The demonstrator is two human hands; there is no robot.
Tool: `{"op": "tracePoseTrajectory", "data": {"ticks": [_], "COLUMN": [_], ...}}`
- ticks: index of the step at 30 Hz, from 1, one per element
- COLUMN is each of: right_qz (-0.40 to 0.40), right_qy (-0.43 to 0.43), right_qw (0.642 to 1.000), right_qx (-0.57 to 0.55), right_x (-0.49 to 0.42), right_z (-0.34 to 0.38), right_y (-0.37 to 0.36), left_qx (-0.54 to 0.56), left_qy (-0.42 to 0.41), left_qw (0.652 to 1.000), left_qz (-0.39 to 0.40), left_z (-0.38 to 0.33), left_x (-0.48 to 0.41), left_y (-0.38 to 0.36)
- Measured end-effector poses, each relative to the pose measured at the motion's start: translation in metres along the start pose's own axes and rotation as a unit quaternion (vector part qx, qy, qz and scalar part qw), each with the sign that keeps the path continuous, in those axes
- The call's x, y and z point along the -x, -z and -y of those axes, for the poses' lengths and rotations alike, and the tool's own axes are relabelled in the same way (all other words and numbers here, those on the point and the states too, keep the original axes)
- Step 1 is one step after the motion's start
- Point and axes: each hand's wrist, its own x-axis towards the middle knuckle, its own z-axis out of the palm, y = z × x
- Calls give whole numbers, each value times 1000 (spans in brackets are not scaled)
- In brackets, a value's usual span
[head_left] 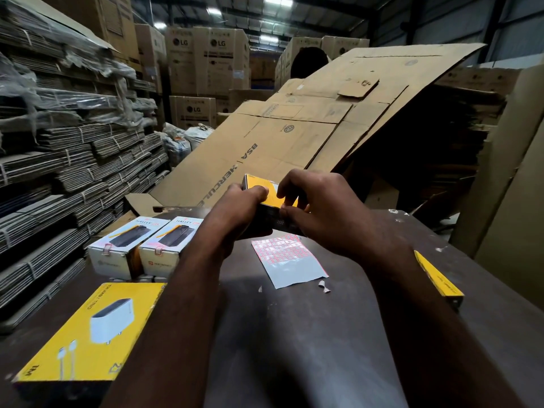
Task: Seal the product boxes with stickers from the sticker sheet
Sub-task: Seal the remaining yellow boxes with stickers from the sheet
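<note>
I hold a yellow and black product box point(272, 198) above the dark table point(294, 334) with both hands. My left hand point(235, 210) grips its left side, thumb on the yellow top. My right hand point(318, 207) pinches the near right edge with fingertips on top and thumb on the dark side. Just below the box lies the sticker sheet point(290, 260), its far part holding red-edged stickers and its near part bare grey backing. Whether a sticker sits under my fingers is hidden.
Two white boxes point(144, 245) stand at the table's left, a flat yellow charger box point(91, 331) lies near left, and another yellow box point(438, 278) sits at the right edge. Peeled paper scraps point(323, 285) lie by the sheet. Cardboard sheets and stacked cartons surround the table.
</note>
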Motion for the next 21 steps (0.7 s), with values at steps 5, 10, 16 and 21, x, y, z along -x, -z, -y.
{"op": "tracePoseTrajectory", "data": {"ticks": [5,10,16,21], "right_qz": [-7,-14,17,-33], "right_qy": [5,5,-2,-91], "right_qw": [1000,1000,1000,995], "right_qx": [9,12,-7,9], "right_x": [0,0,2,2], "right_z": [-1,-2,-3,-12], "right_y": [0,-2,4,7], "left_qx": [-6,-22,-23,9], "left_qy": [2,-1,-11,-13], "left_qw": [1000,1000,997,998], "left_qz": [5,17,72,67], "left_z": [0,-1,-4,-4], "left_x": [0,0,7,11], "left_y": [1,1,1,7]}}
